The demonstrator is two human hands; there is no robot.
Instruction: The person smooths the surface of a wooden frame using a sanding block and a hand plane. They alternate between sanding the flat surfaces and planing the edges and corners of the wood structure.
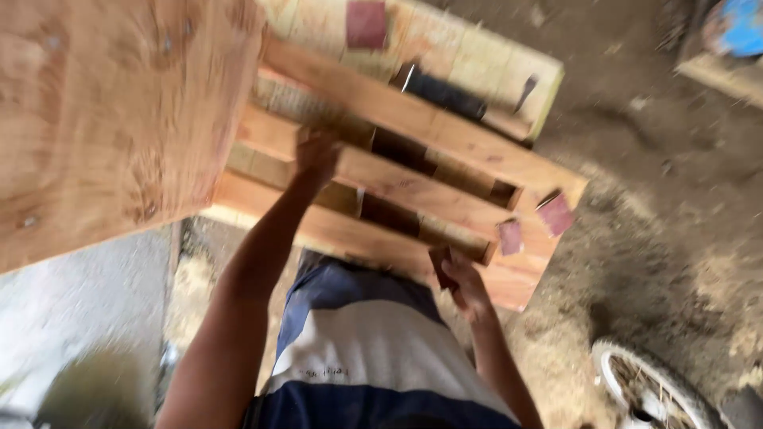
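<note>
Slatted wooden frame (413,171) lies flat in front of me, its long boards running from upper left to lower right with dark gaps between them, one end tucked under a big plywood panel (111,119) that fills the upper left of my view. My left hand (316,155) reaches forward along my outstretched arm and rests on one of the middle slats; the picture is blurred there, so I cannot tell whether the fingers are curled around the slat or simply pressed flat against it. My right hand (463,282) sits at the near edge of the frame, fingers closed on a small dark reddish piece of sandpaper (439,266), which touches the edge of the nearest board.

Two more reddish sandpaper pieces lie on the frame's right end: one (509,237) just beside the end of a gap, another (555,213) near the corner. A further reddish sheet (366,24) lies on a pale board (477,56) beyond the frame, next to a long dark tool (445,94) that I cannot identify. Below the frame I see my striped blue and white shirt (366,349). Dirt ground (675,199) spreads to the right, with part of a spoked wheel (644,385) at the lower right.
</note>
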